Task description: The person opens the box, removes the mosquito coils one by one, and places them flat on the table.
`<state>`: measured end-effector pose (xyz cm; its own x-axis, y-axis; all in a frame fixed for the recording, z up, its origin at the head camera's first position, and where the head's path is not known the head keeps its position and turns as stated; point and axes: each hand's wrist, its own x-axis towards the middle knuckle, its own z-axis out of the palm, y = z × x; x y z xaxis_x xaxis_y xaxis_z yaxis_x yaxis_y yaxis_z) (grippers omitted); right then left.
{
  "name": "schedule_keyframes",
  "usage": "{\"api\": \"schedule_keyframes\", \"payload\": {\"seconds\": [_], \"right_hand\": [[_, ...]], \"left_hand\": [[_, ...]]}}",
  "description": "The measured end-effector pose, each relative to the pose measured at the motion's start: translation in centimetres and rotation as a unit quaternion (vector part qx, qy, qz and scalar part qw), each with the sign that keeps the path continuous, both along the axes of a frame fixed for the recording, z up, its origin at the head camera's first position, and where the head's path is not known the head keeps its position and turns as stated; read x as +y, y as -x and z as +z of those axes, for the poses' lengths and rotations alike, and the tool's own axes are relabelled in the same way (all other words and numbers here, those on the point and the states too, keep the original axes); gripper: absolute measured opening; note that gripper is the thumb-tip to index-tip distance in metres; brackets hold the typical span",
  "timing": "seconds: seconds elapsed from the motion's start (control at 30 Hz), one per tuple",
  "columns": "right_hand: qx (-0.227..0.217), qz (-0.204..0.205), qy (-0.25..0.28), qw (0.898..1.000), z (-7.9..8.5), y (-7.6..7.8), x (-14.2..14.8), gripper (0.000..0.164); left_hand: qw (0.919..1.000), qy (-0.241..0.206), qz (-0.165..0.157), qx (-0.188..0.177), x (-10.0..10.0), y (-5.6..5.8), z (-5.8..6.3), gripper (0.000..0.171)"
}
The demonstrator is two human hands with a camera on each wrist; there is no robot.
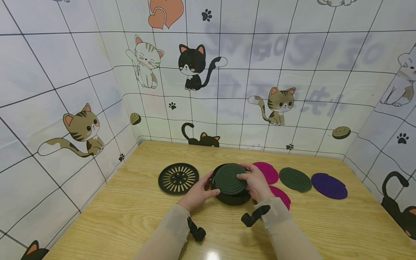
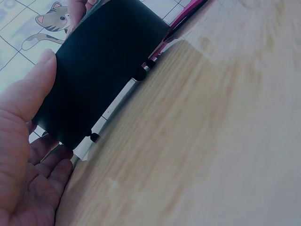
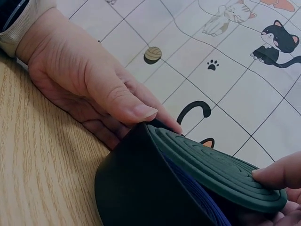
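A round black coaster holder (image 1: 232, 199) stands on small feet on the wooden table. My left hand (image 1: 199, 193) grips its left side, the thumb (image 2: 40, 87) along the wall and the other fingers curled round lower down. My right hand (image 1: 256, 180) pinches a green spiral-ribbed coaster (image 1: 230, 178), with its thumb (image 3: 277, 174) on top and fingers under the edge. The coaster is tilted over the holder's opening, its far edge at the rim near my left thumb. Below it, inside the holder, shows the edge of a blue-purple coaster (image 3: 202, 197).
A black slotted disc (image 1: 178, 178) lies left of the holder. To the right are pink coasters (image 1: 267, 172), another pink one (image 1: 282, 196) partly behind my right wrist, overlapping green coasters (image 1: 295, 179) and purple coasters (image 1: 329, 186). A cat-print sheet (image 1: 227, 90) stands behind the table.
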<state>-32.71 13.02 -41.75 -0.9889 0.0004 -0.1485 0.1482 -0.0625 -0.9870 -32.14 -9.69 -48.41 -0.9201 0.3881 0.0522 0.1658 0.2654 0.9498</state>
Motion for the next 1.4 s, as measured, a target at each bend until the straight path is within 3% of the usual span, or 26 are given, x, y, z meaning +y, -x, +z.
{"api": "schedule_keyframes", "payload": {"seconds": [0.6, 1.03, 1.4], "right_hand": [[-0.005, 0.003, 0.112, 0.994, 0.5, -0.5, 3.7, 0.059], [-0.014, 0.0, 0.172, 0.985, 0.3, -1.6, 9.1, 0.051], [-0.029, 0.002, 0.208, 0.978, -1.0, -3.0, 14.0, 0.04]], "left_hand": [[0.9999, 0.011, 0.006, 0.001, 0.0, -0.3, 0.2, 0.089], [0.9998, 0.019, 0.008, 0.005, 0.1, -0.4, 0.2, 0.087], [0.9997, 0.024, 0.008, 0.006, 0.0, -0.4, 0.1, 0.087]]}}
